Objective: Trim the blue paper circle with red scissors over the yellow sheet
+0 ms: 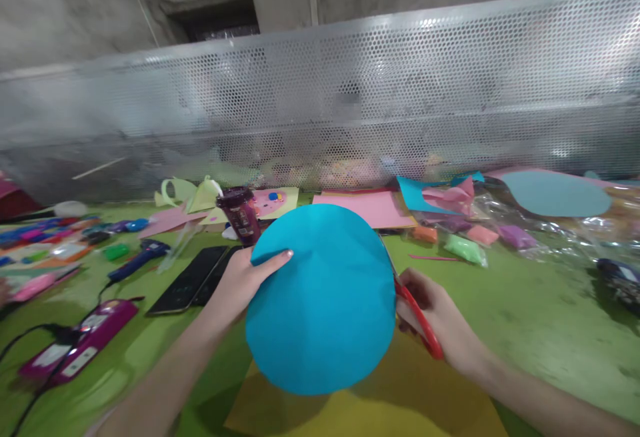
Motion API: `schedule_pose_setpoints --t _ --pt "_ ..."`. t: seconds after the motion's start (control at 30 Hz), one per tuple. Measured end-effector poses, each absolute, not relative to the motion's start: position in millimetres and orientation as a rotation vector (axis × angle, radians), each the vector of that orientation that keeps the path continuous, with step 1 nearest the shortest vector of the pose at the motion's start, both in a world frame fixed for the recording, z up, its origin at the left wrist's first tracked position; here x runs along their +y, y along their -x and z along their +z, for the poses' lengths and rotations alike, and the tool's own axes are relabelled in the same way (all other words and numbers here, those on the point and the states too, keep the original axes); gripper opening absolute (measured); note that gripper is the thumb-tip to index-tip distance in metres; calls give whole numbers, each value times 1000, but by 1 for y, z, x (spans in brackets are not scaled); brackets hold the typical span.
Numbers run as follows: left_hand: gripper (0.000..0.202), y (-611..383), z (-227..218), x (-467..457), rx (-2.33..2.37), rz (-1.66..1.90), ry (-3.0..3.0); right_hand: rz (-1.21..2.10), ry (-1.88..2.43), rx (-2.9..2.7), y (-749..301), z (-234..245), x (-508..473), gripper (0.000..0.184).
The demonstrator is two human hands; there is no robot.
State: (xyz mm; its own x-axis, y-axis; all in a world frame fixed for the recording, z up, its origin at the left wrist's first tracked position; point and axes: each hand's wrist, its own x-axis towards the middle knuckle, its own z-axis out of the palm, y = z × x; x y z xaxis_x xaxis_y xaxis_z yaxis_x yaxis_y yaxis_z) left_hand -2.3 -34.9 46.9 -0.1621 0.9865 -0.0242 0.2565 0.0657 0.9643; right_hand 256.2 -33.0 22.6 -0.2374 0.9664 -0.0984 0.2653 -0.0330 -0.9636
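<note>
A round sheet of blue paper [320, 317] is held up over the table, facing me. My left hand [250, 273] grips its upper left edge, thumb on the front and the other fingers hidden behind it. In my right hand [433, 307] are scissors [419, 318] with red handles, closed in my fingers. Their blades lie along the circle's right edge and are partly hidden by the paper. Below the circle, a yellow sheet of paper [400, 403] lies on the green table [545, 337].
Left of my hands are a dark phone [187, 281], a blue glue gun [140, 260] and a purple power strip [83, 343] with cables. A lidded purple cup [241, 215] stands behind. Pink paper [357, 209] and bagged clay [466, 250] lie at the back, before a perforated metal screen [320, 103].
</note>
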Motion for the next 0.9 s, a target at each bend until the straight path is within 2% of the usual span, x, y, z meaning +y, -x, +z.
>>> schedule_pose_setpoints --t 0.9 --pt "45 3 48 -37 1570 1157 -1313 1370 1308 -1497 -256 15 -31 15"
